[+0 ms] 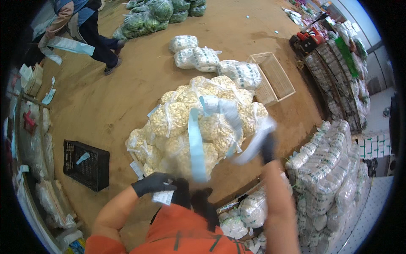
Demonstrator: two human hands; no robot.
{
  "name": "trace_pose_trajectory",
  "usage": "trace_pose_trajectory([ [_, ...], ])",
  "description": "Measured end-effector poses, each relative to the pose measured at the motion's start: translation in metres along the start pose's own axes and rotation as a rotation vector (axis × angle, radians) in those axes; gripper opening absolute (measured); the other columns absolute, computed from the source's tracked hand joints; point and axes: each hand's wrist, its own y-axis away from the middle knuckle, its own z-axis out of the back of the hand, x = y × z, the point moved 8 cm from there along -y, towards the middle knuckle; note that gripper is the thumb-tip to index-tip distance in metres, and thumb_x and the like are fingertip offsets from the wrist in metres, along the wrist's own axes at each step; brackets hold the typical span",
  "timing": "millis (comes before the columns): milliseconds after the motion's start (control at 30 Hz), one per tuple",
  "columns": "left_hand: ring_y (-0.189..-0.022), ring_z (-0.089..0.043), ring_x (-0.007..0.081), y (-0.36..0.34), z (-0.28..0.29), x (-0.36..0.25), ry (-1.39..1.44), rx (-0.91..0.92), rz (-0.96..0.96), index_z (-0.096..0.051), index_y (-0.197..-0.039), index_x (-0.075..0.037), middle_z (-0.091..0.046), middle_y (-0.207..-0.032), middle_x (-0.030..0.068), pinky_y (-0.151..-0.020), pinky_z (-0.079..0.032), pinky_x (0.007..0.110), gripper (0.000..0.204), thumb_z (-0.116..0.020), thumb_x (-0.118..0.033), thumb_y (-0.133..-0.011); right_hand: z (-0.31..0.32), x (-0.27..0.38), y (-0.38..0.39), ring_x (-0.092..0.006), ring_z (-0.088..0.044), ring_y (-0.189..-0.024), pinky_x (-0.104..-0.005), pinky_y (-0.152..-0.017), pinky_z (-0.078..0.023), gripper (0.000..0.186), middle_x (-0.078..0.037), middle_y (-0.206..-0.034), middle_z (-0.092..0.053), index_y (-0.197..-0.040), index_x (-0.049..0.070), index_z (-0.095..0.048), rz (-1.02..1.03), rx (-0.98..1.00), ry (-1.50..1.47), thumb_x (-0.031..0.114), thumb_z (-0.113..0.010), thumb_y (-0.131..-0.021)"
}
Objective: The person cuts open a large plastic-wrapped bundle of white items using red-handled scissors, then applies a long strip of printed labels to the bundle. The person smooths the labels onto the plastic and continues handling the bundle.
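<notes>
My left hand (154, 184), in a black glove, is closed on a small printed white label (163, 197) in front of my body. Out to the right, my black-gloved right hand (267, 149) is smeared by motion, with its fingers closed around a long paper strip (197, 146), pale blue on one face and white on the other. That strip loops through the air over a heap of clear bags (170, 120) filled with pale cream pieces, tied at the top. What the pieces are, I cannot make out.
A black crate (86, 165) lies left, a beige crate (275, 78) beyond the heap. Wrapped packages (321, 173) are stacked at right. Bags of green vegetables (152, 15) lie far off. Another person (91, 31) at upper left carries similar strips. A red pallet jack (308, 41) stands upper right.
</notes>
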Motion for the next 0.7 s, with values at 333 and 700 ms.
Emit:
trace_pose_trajectory([
  [333,-0.082,-0.059,0.0239,0.04,-0.069,0.1,0.073,0.058,0.372,-0.056,-0.107,-0.011,-0.06,-0.095,0.0151,-0.073,-0.045,0.031,0.043,-0.061,-0.039,-0.074,-0.258,-0.058,0.192,-0.0331,-0.055,-0.088,-0.0398,-0.074,-0.045,0.068,-0.022,-0.099,-0.052,-0.113,0.0,-0.042,-0.157,0.055,0.464,0.035,-0.07,-0.062],
  [700,-0.075,-0.058,0.0183,0.037,-0.058,0.083,0.082,0.033,0.304,-0.053,-0.112,-0.011,-0.061,-0.088,0.013,-0.068,-0.045,0.028,0.048,-0.057,-0.043,-0.076,-0.17,0.033,0.074,-0.0167,-0.055,-0.08,-0.0317,-0.071,-0.045,0.025,-0.007,-0.091,-0.057,-0.094,-0.001,-0.056,-0.253,0.221,-1.059,0.012,-0.06,-0.073],
])
